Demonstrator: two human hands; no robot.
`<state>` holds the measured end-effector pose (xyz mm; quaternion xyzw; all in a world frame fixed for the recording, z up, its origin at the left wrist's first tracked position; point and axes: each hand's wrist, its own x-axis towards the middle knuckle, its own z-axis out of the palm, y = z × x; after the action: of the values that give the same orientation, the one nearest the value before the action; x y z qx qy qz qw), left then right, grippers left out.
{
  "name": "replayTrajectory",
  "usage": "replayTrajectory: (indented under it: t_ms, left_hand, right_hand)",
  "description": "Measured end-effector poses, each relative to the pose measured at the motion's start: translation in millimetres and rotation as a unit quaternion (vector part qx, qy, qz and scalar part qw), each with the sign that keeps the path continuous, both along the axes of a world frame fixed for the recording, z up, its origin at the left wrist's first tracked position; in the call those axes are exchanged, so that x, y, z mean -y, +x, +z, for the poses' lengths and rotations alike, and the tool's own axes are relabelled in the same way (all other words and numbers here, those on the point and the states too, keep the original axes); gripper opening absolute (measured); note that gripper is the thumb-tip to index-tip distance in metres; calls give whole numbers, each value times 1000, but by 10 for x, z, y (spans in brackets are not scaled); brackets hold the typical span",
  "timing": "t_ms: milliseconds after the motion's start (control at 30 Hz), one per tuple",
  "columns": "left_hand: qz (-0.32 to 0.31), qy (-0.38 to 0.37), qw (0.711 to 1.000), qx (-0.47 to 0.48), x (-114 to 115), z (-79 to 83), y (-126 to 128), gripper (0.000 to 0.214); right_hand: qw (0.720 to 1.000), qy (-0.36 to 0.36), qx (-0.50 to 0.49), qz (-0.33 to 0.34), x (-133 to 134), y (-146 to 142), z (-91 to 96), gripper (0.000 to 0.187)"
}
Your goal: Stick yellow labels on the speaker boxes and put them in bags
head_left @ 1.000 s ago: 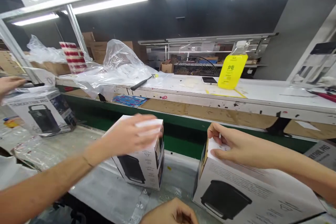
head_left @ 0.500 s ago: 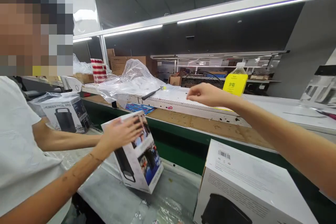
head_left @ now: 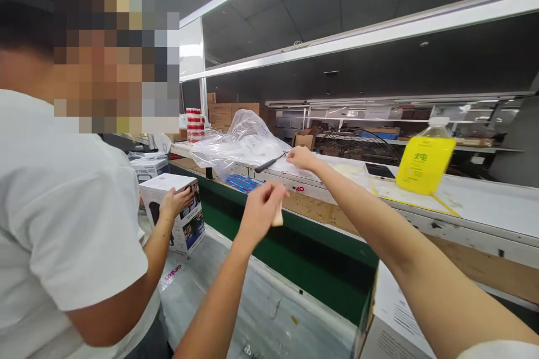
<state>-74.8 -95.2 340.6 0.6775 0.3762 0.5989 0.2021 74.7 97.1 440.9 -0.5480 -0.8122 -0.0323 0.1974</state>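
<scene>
My left hand (head_left: 261,210) is raised over the green-sided gap along the bench, fingers curled and closed. A small cream-coloured piece (head_left: 277,217) shows below its fingertips; its kind is unclear. Over the white shelf, my right hand (head_left: 301,158) has its fingers drawn together, close to the tip of a black-handled tool (head_left: 269,163). What those fingers hold, if anything, is hidden. To the left, a co-worker's hand (head_left: 179,202) rests on a printed white product box (head_left: 168,184). Another white box (head_left: 398,314) stands beneath my right forearm, partly covered by it.
A yellow-labelled bottle (head_left: 425,160) and a phone (head_left: 379,171) are on the shelf at right. Crumpled clear plastic (head_left: 242,137) and stacked tape rolls (head_left: 195,125) lie farther left. The co-worker in a white shirt (head_left: 84,224) fills the left side.
My left hand has left the printed box and moved right. That box is now farther left, under the co-worker's hand. My right hand has reached towards the tool's tip; the view has shifted.
</scene>
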Motion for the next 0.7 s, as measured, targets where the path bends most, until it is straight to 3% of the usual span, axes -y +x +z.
replayTrajectory:
  t_ms: [67,133,233,367,467,700]
  left_hand:
    - [160,26,984,-80,-474,459,-66,35]
    - [285,-55,919,-268,-940,868,-149,41]
    - [268,-139,875,-378,-1449,1188,-193,48]
    - [226,-177,837,-466,-1733,1215,-238,44]
    - [202,-187,819,-503,-1818,1176,-357,35]
    - [149,-165,831,-510,-1974,1088,-558,40]
  right_hand:
    - [999,21,-34,-17,-44,10,1,35]
    - [997,25,-70,-30,-68,-2,-6,36]
    - [992,-13,-123,-32,-108,-20,-28,34]
    - [974,-69,-217,-15,-203,57,-22,36]
    - [954,-60,-293,-24,-276,173,13,35]
    - [910,22,-410,-52,-228,402,180,33]
